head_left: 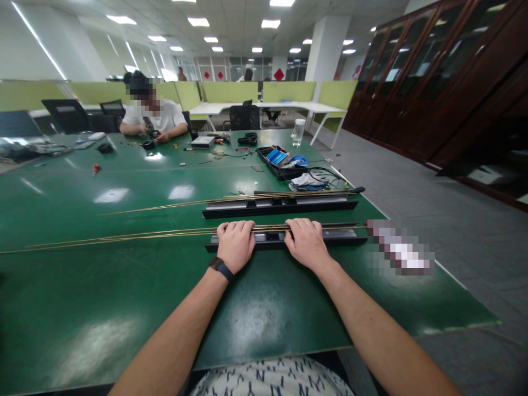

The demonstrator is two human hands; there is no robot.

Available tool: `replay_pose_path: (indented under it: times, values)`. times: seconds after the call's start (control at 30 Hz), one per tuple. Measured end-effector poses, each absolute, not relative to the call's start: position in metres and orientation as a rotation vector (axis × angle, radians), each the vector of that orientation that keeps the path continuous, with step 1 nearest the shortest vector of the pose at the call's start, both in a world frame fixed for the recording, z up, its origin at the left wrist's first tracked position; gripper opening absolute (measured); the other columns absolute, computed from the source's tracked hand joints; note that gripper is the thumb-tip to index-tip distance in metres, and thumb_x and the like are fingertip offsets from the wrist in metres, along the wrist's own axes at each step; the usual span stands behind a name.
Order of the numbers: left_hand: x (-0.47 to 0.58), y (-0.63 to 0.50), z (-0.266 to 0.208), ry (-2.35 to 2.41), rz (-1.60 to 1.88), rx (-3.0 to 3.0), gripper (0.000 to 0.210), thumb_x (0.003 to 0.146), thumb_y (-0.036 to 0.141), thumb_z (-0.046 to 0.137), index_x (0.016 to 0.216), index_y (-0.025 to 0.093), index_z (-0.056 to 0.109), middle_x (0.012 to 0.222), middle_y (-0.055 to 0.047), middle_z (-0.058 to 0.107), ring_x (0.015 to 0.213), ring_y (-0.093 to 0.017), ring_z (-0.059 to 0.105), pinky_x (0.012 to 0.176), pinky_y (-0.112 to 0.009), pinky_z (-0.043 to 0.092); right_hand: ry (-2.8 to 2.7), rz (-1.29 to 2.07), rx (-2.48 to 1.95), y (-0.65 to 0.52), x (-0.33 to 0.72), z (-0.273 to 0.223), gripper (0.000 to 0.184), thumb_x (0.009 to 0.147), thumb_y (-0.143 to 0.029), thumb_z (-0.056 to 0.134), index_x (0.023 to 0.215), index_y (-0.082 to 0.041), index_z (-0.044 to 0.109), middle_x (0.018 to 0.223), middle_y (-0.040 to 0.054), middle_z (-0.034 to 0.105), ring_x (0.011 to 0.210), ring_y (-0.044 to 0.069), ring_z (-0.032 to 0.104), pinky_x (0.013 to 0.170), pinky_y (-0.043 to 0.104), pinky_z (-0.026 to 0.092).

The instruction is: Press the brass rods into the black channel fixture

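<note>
A long black rail (346, 241) with a grey inner strip lies crosswise on the green table (165, 286). Thin brass-coloured rods (165, 235) run along its far side and stick out well past its left end. My left hand (236, 245), with a dark watch (220, 268) at the wrist, grips the rail left of its middle, fingers curled over the far edge. To the right of the middle, my right hand (306, 242) holds the same rail in the same way. The fingertips of both hands are hidden behind the rail.
Beyond lies a second black rail (322, 207), topped by similar thin rods (181, 204). A black tray (284, 171) with blue items and a bundle of gloves and cables (313, 180) sit farther back. A co-worker (154, 118) handles a dark object across the table. A blurred item (400, 250) lies right.
</note>
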State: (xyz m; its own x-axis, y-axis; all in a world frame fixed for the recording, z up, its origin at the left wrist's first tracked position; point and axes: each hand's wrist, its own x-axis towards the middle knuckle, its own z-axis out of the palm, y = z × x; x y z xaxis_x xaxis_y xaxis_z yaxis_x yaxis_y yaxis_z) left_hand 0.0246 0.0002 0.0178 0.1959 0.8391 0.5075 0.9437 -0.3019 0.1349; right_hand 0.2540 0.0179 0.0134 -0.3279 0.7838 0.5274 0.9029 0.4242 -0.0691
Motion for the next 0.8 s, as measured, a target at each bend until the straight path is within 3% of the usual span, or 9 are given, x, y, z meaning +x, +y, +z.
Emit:
replay_pose_path:
  times: [0.8]
  values:
    - [0.035,-0.003,0.022,-1.698,-0.705,-2.280,0.026,0.095,0.021,0.051,0.118,0.026,0.062,0.111,-0.008,0.073,0.106,-0.028,0.062,0.098,-0.050,0.033,-2.222,-0.364,-1.425,0.020,0.268,0.016,0.024,0.096,-0.026,0.048,0.112,-0.018,0.064,0.110,0.0104,0.071,0.103,0.025,0.057,0.090,0.039,0.029]
